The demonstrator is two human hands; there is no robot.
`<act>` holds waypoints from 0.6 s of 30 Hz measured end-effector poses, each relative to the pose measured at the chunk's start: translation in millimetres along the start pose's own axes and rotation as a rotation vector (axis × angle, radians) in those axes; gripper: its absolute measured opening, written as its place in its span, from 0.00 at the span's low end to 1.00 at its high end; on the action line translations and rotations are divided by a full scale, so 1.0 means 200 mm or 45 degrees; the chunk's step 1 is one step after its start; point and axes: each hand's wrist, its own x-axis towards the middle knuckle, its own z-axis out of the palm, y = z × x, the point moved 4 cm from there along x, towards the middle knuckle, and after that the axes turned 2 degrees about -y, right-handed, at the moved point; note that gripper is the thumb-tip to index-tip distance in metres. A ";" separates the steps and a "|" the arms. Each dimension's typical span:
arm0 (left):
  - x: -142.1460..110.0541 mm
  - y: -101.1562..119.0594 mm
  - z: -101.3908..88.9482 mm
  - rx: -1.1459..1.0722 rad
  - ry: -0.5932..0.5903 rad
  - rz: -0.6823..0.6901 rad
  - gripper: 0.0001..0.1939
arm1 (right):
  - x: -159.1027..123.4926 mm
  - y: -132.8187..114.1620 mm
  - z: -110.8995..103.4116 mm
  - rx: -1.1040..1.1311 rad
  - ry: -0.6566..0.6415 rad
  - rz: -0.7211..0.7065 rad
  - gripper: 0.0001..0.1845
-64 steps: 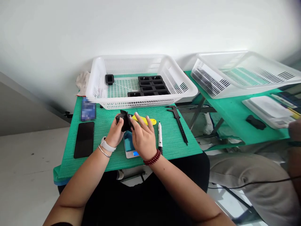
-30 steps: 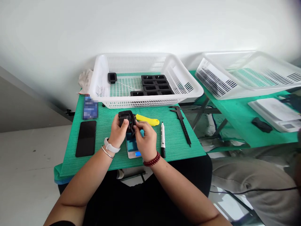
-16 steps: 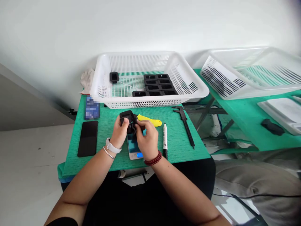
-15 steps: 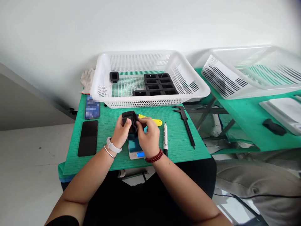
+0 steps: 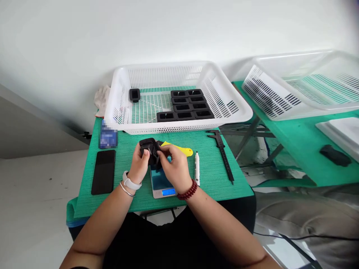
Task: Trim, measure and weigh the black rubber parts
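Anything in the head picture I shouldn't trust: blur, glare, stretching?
Head view: right-hand basket stretched toward the edge; blue packet pixelated; scale display bright, unreadable; held black part so dark its folds merge; soft shadows on the wall.

Basket (image 5: pixel 179 126): smooth white plastic with a soft sheen; black parts in it (image 5: pixel 183 108) looked matt, rubbery. Phone screen (image 5: pixel 103 172) was dark, smooth and glossy, green table cover (image 5: pixel 131 194) rough woven mesh. Glove (image 5: pixel 101 100) looked like knitted cloth, thin bangle (image 5: pixel 126 189) shiny metal, caliper (image 5: pixel 223 158) dull black.
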 end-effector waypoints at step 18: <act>0.05 0.16 -0.10 1.433 0.373 0.272 0.10 | 0.22 0.18 -0.15 -0.014 -0.648 -0.006 0.08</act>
